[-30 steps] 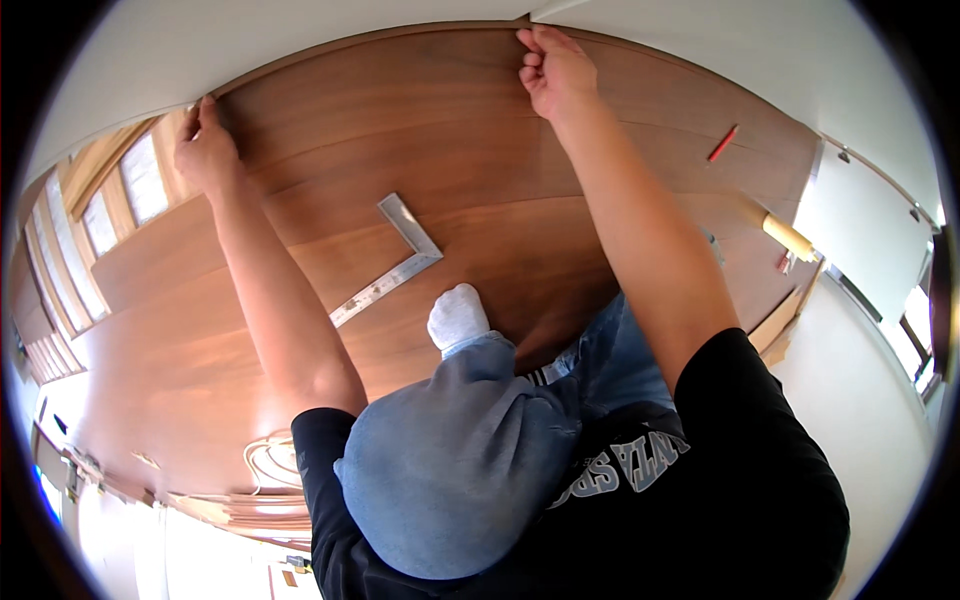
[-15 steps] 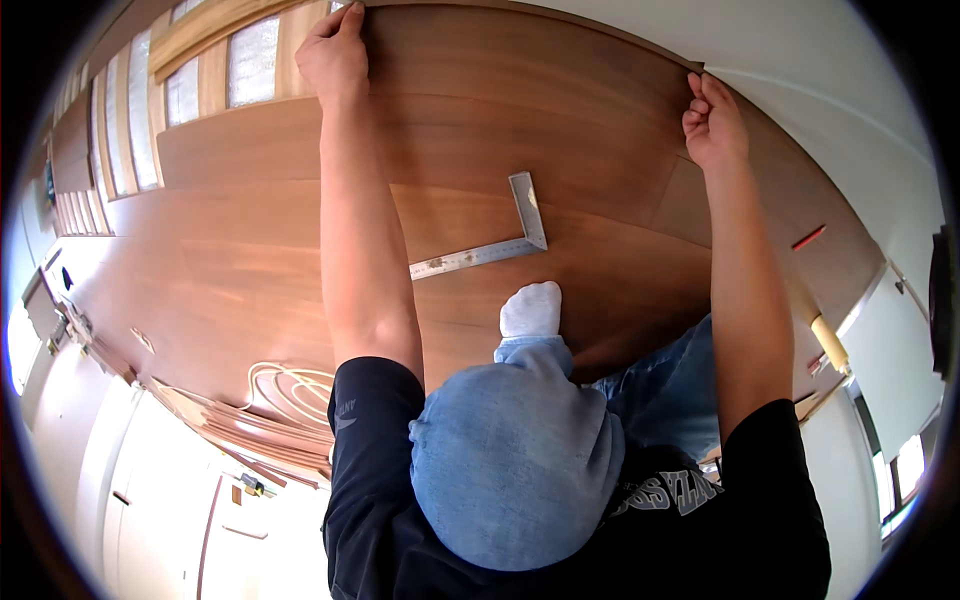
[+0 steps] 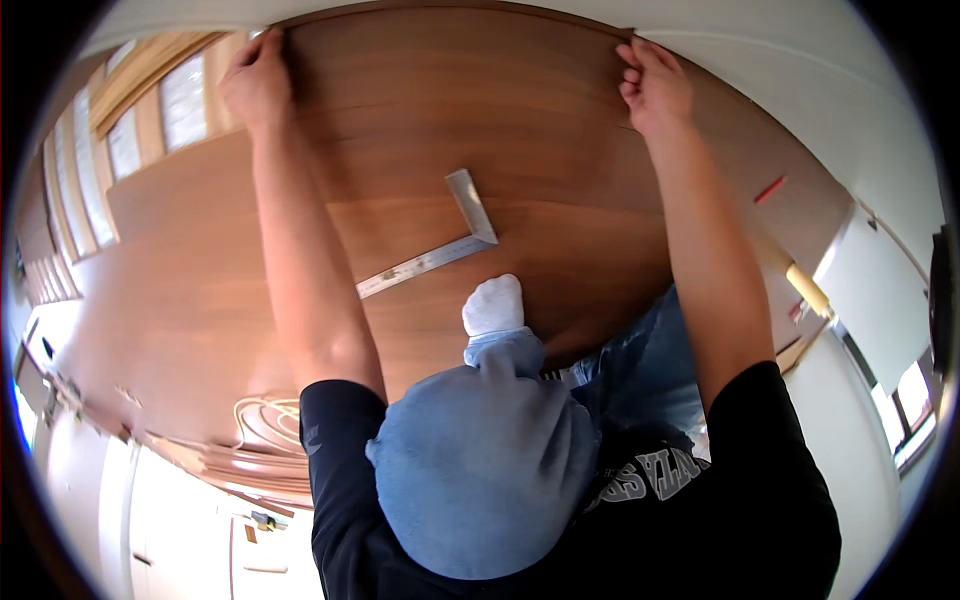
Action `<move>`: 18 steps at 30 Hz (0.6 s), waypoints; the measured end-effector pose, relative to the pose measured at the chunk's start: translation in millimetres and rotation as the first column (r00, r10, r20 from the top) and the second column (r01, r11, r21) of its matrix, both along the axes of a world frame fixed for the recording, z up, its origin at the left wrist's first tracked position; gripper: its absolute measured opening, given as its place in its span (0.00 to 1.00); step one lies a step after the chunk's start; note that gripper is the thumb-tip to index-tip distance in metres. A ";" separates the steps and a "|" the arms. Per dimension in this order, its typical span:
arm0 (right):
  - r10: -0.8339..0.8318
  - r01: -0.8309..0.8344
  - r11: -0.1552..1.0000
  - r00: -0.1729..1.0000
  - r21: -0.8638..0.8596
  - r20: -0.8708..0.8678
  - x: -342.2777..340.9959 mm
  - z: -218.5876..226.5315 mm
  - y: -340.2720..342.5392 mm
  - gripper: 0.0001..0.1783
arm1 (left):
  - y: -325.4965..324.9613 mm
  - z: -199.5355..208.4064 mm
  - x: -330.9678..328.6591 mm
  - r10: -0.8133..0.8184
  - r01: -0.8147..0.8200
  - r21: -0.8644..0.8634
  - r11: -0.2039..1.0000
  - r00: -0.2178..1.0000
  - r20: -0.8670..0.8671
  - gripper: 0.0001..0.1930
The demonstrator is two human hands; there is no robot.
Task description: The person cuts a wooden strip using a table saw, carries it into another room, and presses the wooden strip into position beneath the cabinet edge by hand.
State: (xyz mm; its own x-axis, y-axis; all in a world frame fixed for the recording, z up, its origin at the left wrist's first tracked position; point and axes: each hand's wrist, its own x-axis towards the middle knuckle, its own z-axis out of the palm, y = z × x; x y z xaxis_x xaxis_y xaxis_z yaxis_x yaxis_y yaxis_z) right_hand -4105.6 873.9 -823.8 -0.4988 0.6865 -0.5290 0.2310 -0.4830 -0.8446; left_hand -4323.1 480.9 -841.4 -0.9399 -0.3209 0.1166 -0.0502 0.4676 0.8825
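Observation:
Both arms reach far ahead to a brown wood floorboard (image 3: 460, 55) lying along the white wall. My left hand (image 3: 258, 82) is closed at the board's left end, thumb and fingers at its far corner. At the right end my right hand (image 3: 657, 92) is closed too, fingertips pinched together at the board's far corner by the wall. On the laid brown flooring (image 3: 570, 235) between my arms rests a metal carpenter's square (image 3: 430, 262), just beyond my white-socked foot (image 3: 493, 305).
Bare wooden joists (image 3: 150, 125) with silvery sheeting between them show at the far left. A red pencil (image 3: 771, 189) and a yellow roll (image 3: 807, 288) lie to the right. Nearer left are a coiled cream hose or cord (image 3: 262, 422) and stacked boards (image 3: 250, 468).
The view has turned, so the board, hands and square appear farther left. Both hands stay at the board's two ends, and the square looks unmoved on the floor.

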 end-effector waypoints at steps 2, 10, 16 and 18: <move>0.019 -0.020 0.999 0.999 0.030 0.047 -6.4 7.3 -10.5 0.12 | -6.7 7.6 -4.4 0.007 -0.006 0.035 0.999 1.000 -0.021 0.17; -0.022 0.028 0.992 0.998 0.123 -0.054 0.0 -29.8 -11.2 0.13 | 18.7 -0.7 -1.3 0.000 0.004 -0.059 0.998 0.998 0.070 0.23; -0.067 0.084 0.991 0.986 0.107 -0.153 -3.7 -34.4 -22.0 0.16 | 17.4 -7.2 -2.9 0.023 -0.001 -0.205 0.979 0.994 0.106 0.27; -0.101 0.121 0.985 0.982 0.124 -0.158 -6.1 -31.4 -19.2 0.15 | 29.4 -0.8 2.1 0.027 0.001 -0.190 0.982 0.989 0.143 0.26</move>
State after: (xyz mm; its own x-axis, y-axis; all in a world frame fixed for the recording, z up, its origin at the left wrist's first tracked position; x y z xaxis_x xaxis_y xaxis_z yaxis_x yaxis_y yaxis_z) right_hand -4111.6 854.7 -855.1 -0.4824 0.8013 -0.3539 0.0474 -0.3795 -0.9240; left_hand -4321.1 510.3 -842.3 -0.9471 -0.3185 0.0395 -0.1780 0.6236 0.7612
